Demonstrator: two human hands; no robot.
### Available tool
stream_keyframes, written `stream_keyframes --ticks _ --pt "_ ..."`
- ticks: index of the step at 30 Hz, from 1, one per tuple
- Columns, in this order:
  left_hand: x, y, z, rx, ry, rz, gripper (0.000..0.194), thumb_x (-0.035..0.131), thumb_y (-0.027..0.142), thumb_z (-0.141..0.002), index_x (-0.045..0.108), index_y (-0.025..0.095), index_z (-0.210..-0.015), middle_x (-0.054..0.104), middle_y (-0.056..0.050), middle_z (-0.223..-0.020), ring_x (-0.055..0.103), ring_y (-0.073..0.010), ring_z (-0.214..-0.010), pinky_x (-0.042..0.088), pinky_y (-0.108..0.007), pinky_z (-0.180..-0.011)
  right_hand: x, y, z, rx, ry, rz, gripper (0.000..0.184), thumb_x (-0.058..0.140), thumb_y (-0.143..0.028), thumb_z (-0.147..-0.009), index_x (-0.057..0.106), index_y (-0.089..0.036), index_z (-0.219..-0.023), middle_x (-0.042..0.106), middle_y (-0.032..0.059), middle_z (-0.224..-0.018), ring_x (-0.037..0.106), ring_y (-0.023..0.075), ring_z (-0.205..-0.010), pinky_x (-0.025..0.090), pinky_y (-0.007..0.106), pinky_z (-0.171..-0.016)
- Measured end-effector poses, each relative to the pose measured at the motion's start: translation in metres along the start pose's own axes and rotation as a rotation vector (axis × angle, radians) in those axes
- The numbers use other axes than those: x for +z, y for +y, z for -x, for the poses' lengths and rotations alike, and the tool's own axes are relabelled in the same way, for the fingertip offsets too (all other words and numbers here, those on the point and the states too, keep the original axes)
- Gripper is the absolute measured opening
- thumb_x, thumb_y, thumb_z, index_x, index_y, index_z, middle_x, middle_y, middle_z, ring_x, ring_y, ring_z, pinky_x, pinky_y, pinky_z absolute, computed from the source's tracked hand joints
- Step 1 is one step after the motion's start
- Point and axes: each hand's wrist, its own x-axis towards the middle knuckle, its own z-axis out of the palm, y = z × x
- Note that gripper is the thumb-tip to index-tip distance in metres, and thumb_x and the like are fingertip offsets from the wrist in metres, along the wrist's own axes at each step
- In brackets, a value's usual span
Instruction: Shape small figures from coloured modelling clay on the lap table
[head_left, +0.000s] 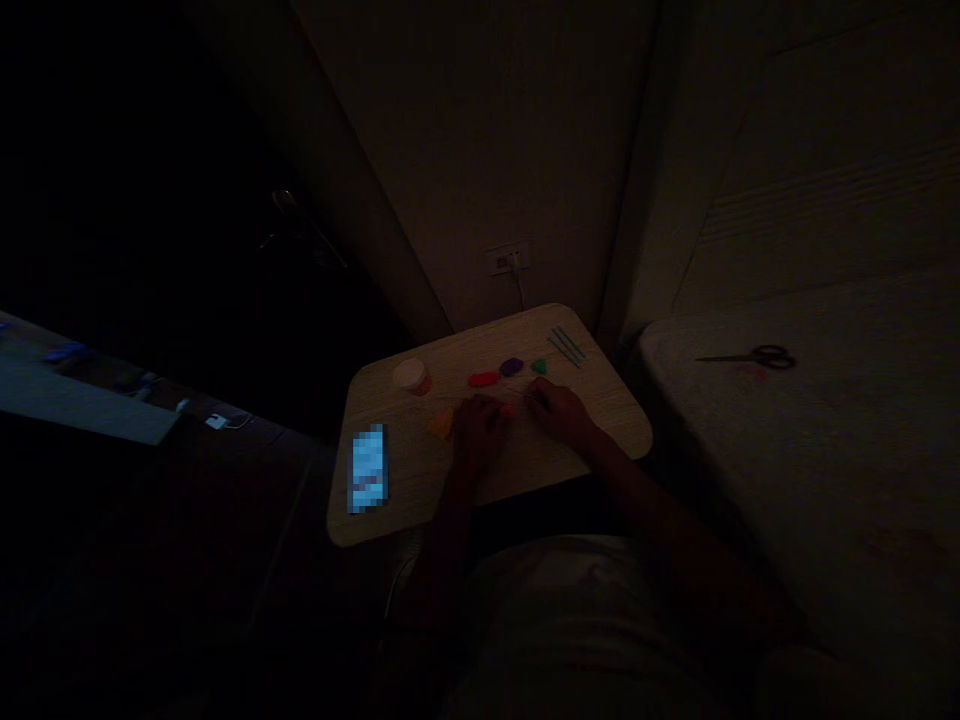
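Little light falls on the small table [405, 480]. My left hand [478, 432] is low over it, fingers bent beside a pink clay-like lump [508, 410]; whether they grip it is too dark to tell. My right hand [556, 412] is closed, with a thin stick-like tool [523, 391] at its fingertips pointing left toward the lump. An orange-yellow piece [440, 425] lies left of my left hand. Beyond my hands are a red lump [483, 379], a purple lump [511, 367] and a green lump [539, 367].
A pale tub [412, 377] stands at the table's back left. At the front left lies a lit phone [368, 468]. Several thin sticks [566, 347] rest at the back right. Scissors [750, 357] lie on a pale surface to the right. A plugged wall outlet [508, 258] is behind.
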Motion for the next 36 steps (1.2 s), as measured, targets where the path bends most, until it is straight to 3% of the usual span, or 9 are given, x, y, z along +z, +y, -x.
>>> stream_keyframes --ticks 5,9,13,17,22,27,36 --pt "0.001 0.001 -0.001 0.005 0.021 -0.026 0.013 0.064 0.03 -0.097 0.073 0.022 -0.104 0.07 -0.009 -0.107 0.062 -0.0276 -0.104 0.047 -0.042 -0.098 -0.003 -0.006 0.0 0.013 -0.064 0.138 0.026 0.052 -0.036 -0.1 0.074 -0.021 -0.104 0.079 0.0076 -0.096 0.069 0.0213 -0.084 0.041 0.028 -0.072" --pt "0.0 0.005 0.0 0.017 0.053 0.022 0.018 0.064 0.03 -0.097 0.068 0.022 -0.112 0.068 -0.01 -0.113 0.062 -0.0272 -0.109 0.049 -0.042 -0.101 -0.005 -0.009 0.002 0.04 -0.033 0.174 0.033 0.05 -0.042 -0.102 0.077 -0.024 -0.102 0.08 0.0079 -0.1 0.071 0.0226 -0.089 0.044 0.029 -0.074" --pt "-0.002 0.008 0.0 0.111 -0.054 0.14 0.015 0.06 0.023 -0.098 0.068 0.023 -0.111 0.068 -0.009 -0.117 0.063 -0.0241 -0.113 0.05 -0.039 -0.104 -0.005 -0.01 0.003 0.076 0.002 0.168 0.035 0.051 -0.042 -0.102 0.076 -0.026 -0.119 0.081 0.0087 -0.107 0.073 0.0245 -0.095 0.047 0.03 -0.079" --pt "-0.002 0.008 0.0 0.07 -0.026 0.191 0.011 0.061 0.018 -0.097 0.07 0.022 -0.102 0.069 -0.008 -0.111 0.065 -0.0218 -0.106 0.053 -0.037 -0.099 -0.007 -0.013 0.004 0.111 -0.004 0.166 0.038 0.053 -0.038 -0.1 0.072 -0.026 -0.132 0.08 0.0102 -0.111 0.073 0.0256 -0.096 0.049 0.032 -0.082" --pt "-0.002 0.008 -0.002 0.001 0.031 0.103 0.004 0.068 0.023 -0.094 0.072 0.021 -0.094 0.068 -0.007 -0.102 0.065 -0.0225 -0.099 0.054 -0.037 -0.094 -0.006 -0.013 0.005 0.113 0.002 0.195 0.033 0.052 -0.036 -0.1 0.073 -0.023 -0.121 0.08 0.0102 -0.104 0.072 0.0254 -0.093 0.048 0.031 -0.079" --pt "0.0 0.007 -0.001 0.018 0.05 0.12 0.008 0.068 0.022 -0.095 0.075 0.022 -0.099 0.07 -0.008 -0.11 0.066 -0.0232 -0.105 0.054 -0.038 -0.098 -0.003 -0.014 0.004 0.112 -0.011 0.279 0.031 0.052 -0.038 -0.101 0.072 -0.023 -0.118 0.079 0.0115 -0.102 0.072 0.0251 -0.09 0.045 0.031 -0.076" --pt "0.001 0.006 0.001 0.028 0.011 0.158 0.014 0.066 0.02 -0.096 0.077 0.022 -0.105 0.076 -0.008 -0.112 0.07 -0.0242 -0.107 0.055 -0.043 -0.101 0.011 -0.041 0.015 0.092 -0.093 0.392 0.033 0.041 -0.037 -0.107 0.068 -0.02 -0.117 0.079 0.015 -0.099 0.074 0.0267 -0.089 0.044 0.032 -0.073"
